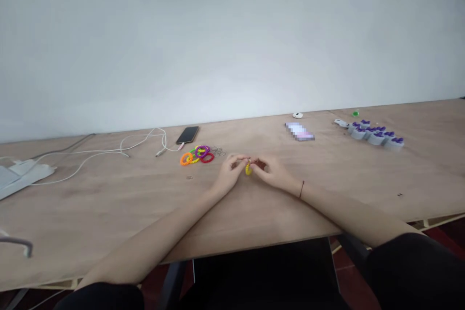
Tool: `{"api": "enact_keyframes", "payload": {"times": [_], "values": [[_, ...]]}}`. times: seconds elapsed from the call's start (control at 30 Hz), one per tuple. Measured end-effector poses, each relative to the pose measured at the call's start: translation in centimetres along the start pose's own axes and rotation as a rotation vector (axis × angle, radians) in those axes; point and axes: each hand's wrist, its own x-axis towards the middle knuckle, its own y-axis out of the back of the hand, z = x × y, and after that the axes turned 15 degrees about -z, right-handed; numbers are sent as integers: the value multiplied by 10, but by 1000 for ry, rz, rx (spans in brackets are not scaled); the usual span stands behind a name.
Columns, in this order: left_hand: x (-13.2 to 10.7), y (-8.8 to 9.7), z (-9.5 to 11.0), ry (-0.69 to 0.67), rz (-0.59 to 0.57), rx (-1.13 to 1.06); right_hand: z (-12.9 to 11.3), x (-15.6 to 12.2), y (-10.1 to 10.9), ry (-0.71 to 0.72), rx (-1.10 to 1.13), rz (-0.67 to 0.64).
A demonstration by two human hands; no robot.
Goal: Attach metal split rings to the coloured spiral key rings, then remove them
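Both my hands meet over the middle of the wooden table [109, 203]. My left hand [229, 170] and my right hand [271, 170] are closed in a pinch on a small yellow coil band [248, 168] held between them. Something small and metallic sits at the top of the band, too small to make out. Just to the left lies a pile of coloured coil bands [197, 154], orange, purple, green and red, with several small metal rings [218, 151] beside it.
A black phone [188, 134] lies behind the pile, with white cables [109, 152] running left to a flat white thing [22, 177]. At the far right stand several grey pots with purple tops [376, 134], a blurred packet [300, 131] and a small white disc [297, 115].
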Motion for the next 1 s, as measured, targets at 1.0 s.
{"api": "enact_keyframes", "payload": {"times": [1.0], "values": [[-7, -12, 14, 92, -68, -402, -1, 1, -5, -62, -485, 109]]}}
